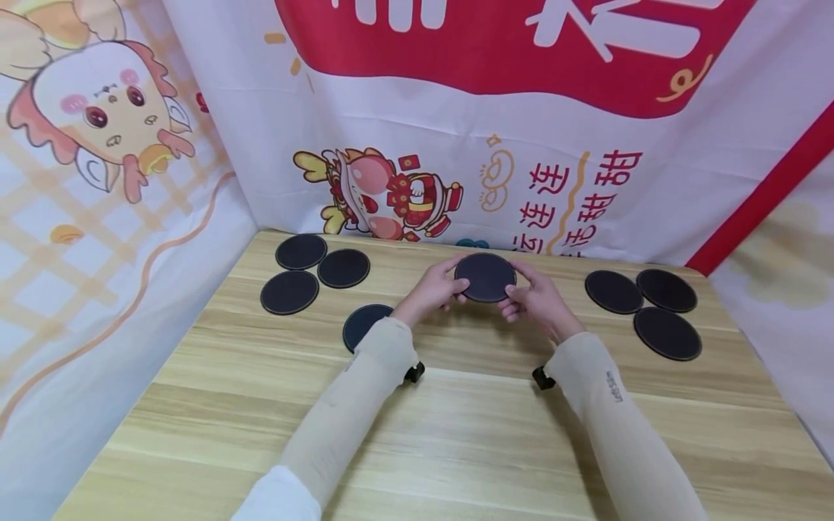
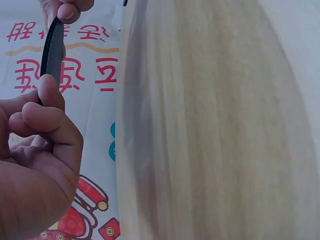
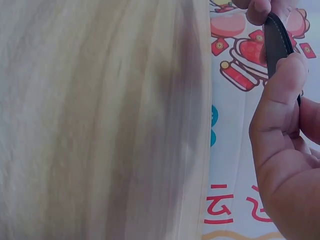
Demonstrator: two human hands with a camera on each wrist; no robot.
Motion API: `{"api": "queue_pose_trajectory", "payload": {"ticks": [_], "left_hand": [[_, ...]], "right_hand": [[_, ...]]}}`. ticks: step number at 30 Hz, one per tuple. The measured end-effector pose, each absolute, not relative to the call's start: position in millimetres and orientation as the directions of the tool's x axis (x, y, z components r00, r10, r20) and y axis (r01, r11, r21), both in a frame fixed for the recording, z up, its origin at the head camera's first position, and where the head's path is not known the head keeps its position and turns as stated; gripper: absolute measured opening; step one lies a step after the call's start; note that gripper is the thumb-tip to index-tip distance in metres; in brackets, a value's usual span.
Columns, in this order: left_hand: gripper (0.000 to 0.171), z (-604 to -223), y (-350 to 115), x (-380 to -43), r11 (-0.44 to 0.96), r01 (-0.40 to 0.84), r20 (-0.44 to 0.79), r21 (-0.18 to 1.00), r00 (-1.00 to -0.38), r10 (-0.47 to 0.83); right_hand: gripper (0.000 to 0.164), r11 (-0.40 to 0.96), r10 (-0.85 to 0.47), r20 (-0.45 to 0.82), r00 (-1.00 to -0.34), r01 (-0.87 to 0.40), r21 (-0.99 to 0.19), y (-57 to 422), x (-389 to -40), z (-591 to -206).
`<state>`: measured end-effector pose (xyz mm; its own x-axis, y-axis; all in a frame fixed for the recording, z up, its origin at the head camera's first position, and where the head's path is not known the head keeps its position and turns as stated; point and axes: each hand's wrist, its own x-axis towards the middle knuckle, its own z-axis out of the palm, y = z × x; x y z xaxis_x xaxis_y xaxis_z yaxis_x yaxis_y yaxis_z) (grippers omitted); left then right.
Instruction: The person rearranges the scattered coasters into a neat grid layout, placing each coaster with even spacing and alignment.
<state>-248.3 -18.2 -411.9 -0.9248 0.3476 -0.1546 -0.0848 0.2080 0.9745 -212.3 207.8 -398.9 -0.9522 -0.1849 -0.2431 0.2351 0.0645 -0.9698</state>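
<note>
Both hands hold one round black coaster point(image 1: 485, 277) up over the far part of the table. My left hand point(image 1: 438, 286) pinches its left edge, thumb on the near face and fingers behind. On the opposite edge, my right hand point(image 1: 538, 295) pinches it the same way. Seen edge-on in the left wrist view, the coaster point(image 2: 53, 52) is thin, with the left hand point(image 2: 42, 160) at its lower end. Pale stitching shows along the coaster's rim point(image 3: 282, 37) in the right wrist view, above the right hand point(image 3: 285, 145).
Three black coasters point(image 1: 289, 292) lie grouped at the table's back left, and three more point(image 1: 667, 333) at the right. Another coaster point(image 1: 361, 325) is partly covered by the left sleeve. A printed cloth point(image 1: 391, 94) hangs behind the wooden table point(image 1: 456, 449).
</note>
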Motion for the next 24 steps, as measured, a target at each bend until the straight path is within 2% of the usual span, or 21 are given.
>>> {"api": "queue_pose_trajectory", "payload": {"ticks": [15,24], "left_hand": [[0.074,-399,-44,-230,0.274,-0.103,-0.216,0.956,-0.880,0.422],[0.074,-398,-59,-217,0.321,-0.138,-0.271,0.937,-0.868,0.415]], "right_hand": [[0.066,0.125,-0.206,-0.232,-0.951,0.209,-0.970,191,-197,-400],[0.062,0.195,-0.202,-0.245,-0.948,0.206,-0.959,174,-185,-401]]}}
